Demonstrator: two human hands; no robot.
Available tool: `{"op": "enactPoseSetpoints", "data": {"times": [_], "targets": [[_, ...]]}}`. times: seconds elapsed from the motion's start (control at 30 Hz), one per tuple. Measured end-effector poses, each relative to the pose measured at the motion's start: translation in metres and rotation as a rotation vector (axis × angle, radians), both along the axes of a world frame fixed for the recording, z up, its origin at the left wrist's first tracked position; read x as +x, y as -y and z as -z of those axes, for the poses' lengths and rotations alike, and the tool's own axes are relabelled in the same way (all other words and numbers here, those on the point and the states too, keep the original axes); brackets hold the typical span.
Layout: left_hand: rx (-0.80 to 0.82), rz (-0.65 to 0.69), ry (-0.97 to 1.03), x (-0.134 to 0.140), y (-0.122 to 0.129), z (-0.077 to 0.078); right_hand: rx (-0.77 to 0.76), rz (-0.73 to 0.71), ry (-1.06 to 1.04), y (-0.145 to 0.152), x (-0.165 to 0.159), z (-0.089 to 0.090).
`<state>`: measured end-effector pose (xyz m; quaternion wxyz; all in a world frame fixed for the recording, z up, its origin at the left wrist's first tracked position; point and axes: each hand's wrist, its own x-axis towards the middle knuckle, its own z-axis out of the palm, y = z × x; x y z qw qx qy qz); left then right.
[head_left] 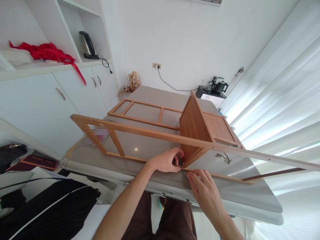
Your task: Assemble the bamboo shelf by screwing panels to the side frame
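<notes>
A wooden side frame [140, 131] stands on its long edge on the grey table, with a wooden shelf panel [193, 121] joined crosswise to it. My left hand [166, 160] is curled round the lower corner where panel and bottom rail meet, thumb and fingers closed on the wood. Just right of that corner, my right hand [203, 185] pinches a small bent metal piece, seemingly a hex key [184, 172], against the outer face of the rail. Its tip is too small to make out. Several loose bolts [225, 157] lie on the table right of the panel.
Behind lies a second wooden frame [147, 115], flat on the table [157, 91]. Another wooden panel [220, 128] is at the right. A white cabinet [30, 96] stands left, bearing a kettle [87, 45] and red cloth [47, 51]. Curtains [287, 100] hang right.
</notes>
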<state>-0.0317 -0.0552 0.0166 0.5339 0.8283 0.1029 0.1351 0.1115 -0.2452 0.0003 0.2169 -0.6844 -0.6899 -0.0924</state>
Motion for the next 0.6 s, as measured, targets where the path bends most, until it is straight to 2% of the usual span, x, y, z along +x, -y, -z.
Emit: {"op": "enactPoseSetpoints", "data": {"times": [0.27, 0.6], "targets": [[0.016, -0.005, 0.007, 0.0010, 0.0003, 0.0013, -0.019, -0.002, -0.280, 0.0008, 0.0011, 0.0027], [0.016, -0.002, -0.019, 0.0031, 0.0012, -0.0019, -0.043, 0.016, -0.409, 0.0012, 0.0055, 0.0047]]}}
